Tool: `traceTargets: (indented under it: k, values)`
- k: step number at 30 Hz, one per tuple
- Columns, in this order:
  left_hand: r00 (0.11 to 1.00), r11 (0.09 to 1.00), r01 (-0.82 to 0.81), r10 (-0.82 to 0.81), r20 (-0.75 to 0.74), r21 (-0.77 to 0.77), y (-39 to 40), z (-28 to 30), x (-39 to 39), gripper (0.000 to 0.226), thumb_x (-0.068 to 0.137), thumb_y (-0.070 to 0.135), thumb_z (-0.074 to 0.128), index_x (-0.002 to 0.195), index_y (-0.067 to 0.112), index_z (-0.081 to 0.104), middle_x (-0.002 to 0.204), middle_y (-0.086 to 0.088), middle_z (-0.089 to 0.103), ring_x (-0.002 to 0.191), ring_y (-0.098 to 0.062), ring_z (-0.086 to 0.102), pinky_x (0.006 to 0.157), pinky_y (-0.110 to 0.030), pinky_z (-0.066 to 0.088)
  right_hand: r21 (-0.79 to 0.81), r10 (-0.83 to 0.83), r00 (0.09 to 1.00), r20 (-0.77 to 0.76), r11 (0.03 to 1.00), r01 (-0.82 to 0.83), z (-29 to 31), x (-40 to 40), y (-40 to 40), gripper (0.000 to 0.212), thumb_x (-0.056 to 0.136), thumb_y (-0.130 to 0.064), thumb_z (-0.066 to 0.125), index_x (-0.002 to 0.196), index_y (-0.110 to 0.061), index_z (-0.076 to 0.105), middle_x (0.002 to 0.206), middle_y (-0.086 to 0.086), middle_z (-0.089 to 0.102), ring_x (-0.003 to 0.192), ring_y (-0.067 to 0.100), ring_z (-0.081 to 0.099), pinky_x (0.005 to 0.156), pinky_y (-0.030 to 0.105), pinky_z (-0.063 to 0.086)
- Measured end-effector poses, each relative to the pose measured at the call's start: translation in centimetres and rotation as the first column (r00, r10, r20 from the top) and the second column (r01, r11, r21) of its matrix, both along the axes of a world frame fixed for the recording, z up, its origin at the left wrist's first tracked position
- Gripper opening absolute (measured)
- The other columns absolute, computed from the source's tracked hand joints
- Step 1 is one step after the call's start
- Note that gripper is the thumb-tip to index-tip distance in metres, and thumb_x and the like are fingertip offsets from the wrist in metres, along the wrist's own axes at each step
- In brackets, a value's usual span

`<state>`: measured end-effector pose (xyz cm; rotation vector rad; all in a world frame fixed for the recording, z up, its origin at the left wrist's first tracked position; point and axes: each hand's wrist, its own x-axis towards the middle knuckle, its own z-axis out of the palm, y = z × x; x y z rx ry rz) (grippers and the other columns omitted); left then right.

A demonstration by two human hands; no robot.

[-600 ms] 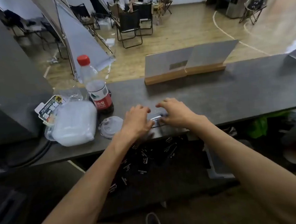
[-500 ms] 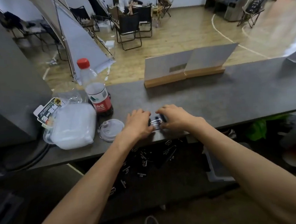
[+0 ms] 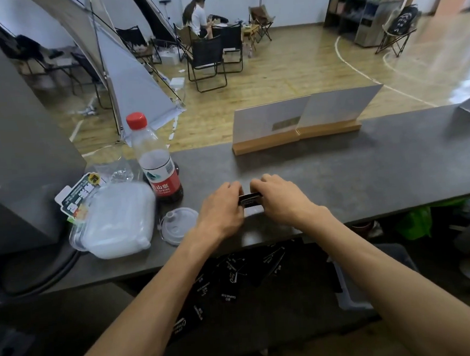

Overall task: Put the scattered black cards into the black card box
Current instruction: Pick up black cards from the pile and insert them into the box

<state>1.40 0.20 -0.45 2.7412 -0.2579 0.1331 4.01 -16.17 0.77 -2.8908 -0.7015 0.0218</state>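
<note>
**Both hands on the black object at the counter's edge**

While your forearms reach in from below, your left hand (image 3: pixel 224 206) and right hand (image 3: pixel 281 198) close on a small black object (image 3: pixel 250 199) from either side; the fingers of both curl round its ends, and it sits on the grey counter (image 3: pixel 353 175) near the front edge; whether it is the card box or a stack of cards you cannot tell from here. The scattered black cards (image 3: pixel 230 282) lie on a lower dark surface under the counter's edge, between your forearms. To your left stand a red-capped bottle (image 3: pixel 156 158), a clear cup lid (image 3: pixel 177 226) and a white plastic container (image 3: pixel 117 219); two sign holders on wooden bases (image 3: pixel 296 119) stand at the counter's far edge.
</note>
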Motion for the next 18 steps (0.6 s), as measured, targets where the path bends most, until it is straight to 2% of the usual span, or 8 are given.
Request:
traceTargets:
  k: [2,4,7,8,10,12,16,18]
  values:
    - [0.999,1.0,0.009,-0.008,-0.034,0.028,0.0,-0.6,-0.1,0.014,0.083,0.02,0.056,0.095,0.022,0.049,0.098,-0.005,0.058,0.092,-0.032,0.058,0.069,-0.036,0.038,-0.046,0.018,0.999,-0.039,0.999,-0.02,-0.6,-0.5,0.4,0.013,0.093,-0.015,0.05,0.105,-0.018,0.05,0.106,0.007,0.051,0.104,0.031,0.048,0.078,0.045,0.046]
    - [0.998,0.999,0.011,-0.014,-0.068,-0.04,0.0,-0.9,-0.4,0.014,0.081,0.02,0.057,0.093,0.018,0.051,0.098,-0.008,0.061,0.092,-0.031,0.057,0.072,-0.034,0.038,-0.078,0.023,0.998,-0.05,0.997,-0.027,-0.8,-1.0,0.6,0.011,0.095,-0.017,0.048,0.106,-0.015,0.051,0.111,0.009,0.053,0.11,0.031,0.046,0.081,0.045,0.044]
    - [0.999,0.972,0.035,-0.043,-0.028,-0.232,0.6,-0.1,-2.6,0.01,0.076,0.017,0.057,0.083,0.017,0.051,0.082,-0.001,0.059,0.077,-0.024,0.054,0.065,-0.033,0.039,-0.009,0.055,0.998,-0.037,0.998,-0.056,-0.1,-2.8,0.7,0.003,0.094,-0.016,0.047,0.095,-0.018,0.049,0.103,0.007,0.053,0.102,0.029,0.048,0.071,0.039,0.038]
    - [0.998,0.959,0.059,-0.065,-0.012,-0.279,0.9,0.2,-3.9,0.009,0.074,0.018,0.056,0.08,0.02,0.05,0.077,0.003,0.057,0.072,-0.019,0.052,0.062,-0.032,0.04,0.027,0.076,0.996,-0.041,0.997,-0.074,0.0,-3.9,0.6,0.006,0.093,-0.017,0.048,0.091,-0.021,0.045,0.099,0.005,0.053,0.099,0.028,0.048,0.068,0.038,0.036]
    - [0.993,0.939,0.108,-0.114,0.0,-0.325,1.5,0.2,-6.8,0.01,0.074,0.021,0.055,0.077,0.027,0.047,0.072,0.008,0.054,0.066,-0.01,0.051,0.057,-0.026,0.041,0.095,0.125,0.991,-0.052,0.988,-0.12,0.0,-6.3,0.3,0.013,0.093,-0.017,0.051,0.088,-0.025,0.042,0.095,0.001,0.052,0.093,0.024,0.048,0.068,0.036,0.038]
    - [0.988,0.93,0.133,-0.15,-0.026,-0.343,2.1,-0.7,-9.8,0.013,0.077,0.021,0.057,0.078,0.029,0.047,0.073,0.01,0.054,0.068,-0.009,0.052,0.057,-0.024,0.041,0.136,0.185,0.98,-0.076,0.975,-0.173,-1.1,-8.7,0.2,0.01,0.091,-0.017,0.052,0.092,-0.025,0.046,0.096,0.0,0.053,0.093,0.022,0.048,0.072,0.036,0.04]
    - [0.986,0.929,0.117,-0.152,-0.073,-0.35,3.4,-7.1,-12.3,0.015,0.081,0.018,0.062,0.085,0.029,0.051,0.082,0.015,0.057,0.078,-0.005,0.056,0.07,-0.028,0.047,0.108,0.235,0.969,-0.075,0.968,-0.226,-7.5,-10.9,1.1,0.015,0.094,-0.025,0.053,0.109,-0.023,0.053,0.11,-0.001,0.056,0.105,0.022,0.05,0.084,0.037,0.043]
    - [0.984,0.931,0.105,-0.147,-0.096,-0.348,3.9,-12.0,-12.5,0.017,0.084,0.022,0.062,0.091,0.034,0.053,0.089,0.018,0.059,0.086,-0.001,0.058,0.077,-0.022,0.048,0.114,0.243,0.968,-0.059,0.965,-0.235,-12.2,-11.1,1.4,0.022,0.096,-0.029,0.052,0.118,-0.026,0.055,0.119,-0.002,0.058,0.113,0.02,0.052,0.089,0.038,0.048]
